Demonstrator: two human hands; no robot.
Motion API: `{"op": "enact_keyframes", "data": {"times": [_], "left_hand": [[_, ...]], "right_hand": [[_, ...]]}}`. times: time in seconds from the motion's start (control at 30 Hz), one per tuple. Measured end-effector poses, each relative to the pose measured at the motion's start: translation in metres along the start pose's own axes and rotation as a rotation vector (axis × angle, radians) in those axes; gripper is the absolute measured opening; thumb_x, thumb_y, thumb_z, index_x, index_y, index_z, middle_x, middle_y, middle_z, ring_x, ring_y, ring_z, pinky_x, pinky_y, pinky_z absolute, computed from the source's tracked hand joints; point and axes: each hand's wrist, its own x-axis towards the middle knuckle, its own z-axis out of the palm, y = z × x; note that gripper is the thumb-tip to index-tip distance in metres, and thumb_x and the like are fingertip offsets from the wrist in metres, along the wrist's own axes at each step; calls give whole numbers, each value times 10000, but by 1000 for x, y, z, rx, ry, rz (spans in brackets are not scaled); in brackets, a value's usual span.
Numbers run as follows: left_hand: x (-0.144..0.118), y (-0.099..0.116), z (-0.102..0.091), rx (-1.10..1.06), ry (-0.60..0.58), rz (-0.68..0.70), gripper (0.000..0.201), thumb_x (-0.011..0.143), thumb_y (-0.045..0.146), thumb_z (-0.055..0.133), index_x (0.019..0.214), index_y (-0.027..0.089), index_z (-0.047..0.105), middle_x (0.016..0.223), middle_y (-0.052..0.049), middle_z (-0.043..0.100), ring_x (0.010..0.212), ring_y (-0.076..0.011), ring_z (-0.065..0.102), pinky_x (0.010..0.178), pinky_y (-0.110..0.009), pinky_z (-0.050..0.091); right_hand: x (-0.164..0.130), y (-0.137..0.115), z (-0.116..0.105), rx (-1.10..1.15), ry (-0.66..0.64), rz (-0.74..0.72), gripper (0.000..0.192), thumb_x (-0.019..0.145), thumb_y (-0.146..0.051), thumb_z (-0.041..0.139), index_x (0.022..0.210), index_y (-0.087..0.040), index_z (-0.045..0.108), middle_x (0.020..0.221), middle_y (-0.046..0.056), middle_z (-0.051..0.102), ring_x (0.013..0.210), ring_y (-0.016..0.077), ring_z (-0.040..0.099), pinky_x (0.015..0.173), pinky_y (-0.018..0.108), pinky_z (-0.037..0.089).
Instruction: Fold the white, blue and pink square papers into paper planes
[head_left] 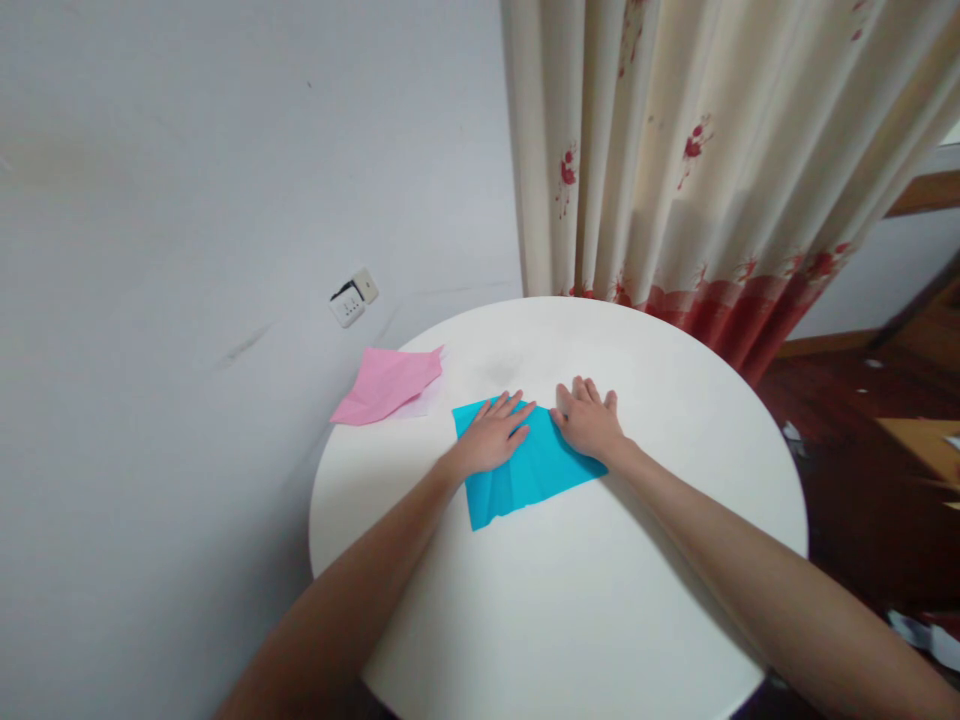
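Pressing flat on the blue paper (pixel 525 462), the left hand (pixel 495 435) is spread with the fingers open, and nothing is grasped by it; the palm lies on the left upper part of the sheet. The right hand (pixel 589 420) is also laid flat with open fingers, on the right upper edge of the same sheet, and nothing is clenched in it. The blue paper is seen near the middle of the round white table (pixel 637 600), slightly toward the far side. It seems already folded once, since a rectangle shape is shown and faint crease lines are visible on the near part. It is judged that the folding is at an early stage: one fold is being flattened, and no finished figure is formed yet. A pink paper (pixel 386 385), already folded into a pointed shape, is placed well apart at the left far edge of the table, near the wall (pixel 187 200). A curtain (pixel 675 150) hangs behind.
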Motion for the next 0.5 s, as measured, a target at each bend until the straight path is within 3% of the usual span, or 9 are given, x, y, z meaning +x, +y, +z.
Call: {"op": "enact_keyframes", "data": {"times": [0.5], "left_hand": [[0, -1, 1, -5, 5, 1, 553, 1009, 530, 205, 1528, 349, 269, 1637, -6, 150, 1509, -262, 100, 1199, -489, 119]], "right_hand": [[1, 1, 3, -8, 17, -5, 569, 998, -475, 270, 1497, -203, 306, 1605, 190, 201, 1478, 350, 132, 1107, 647, 120]]}}
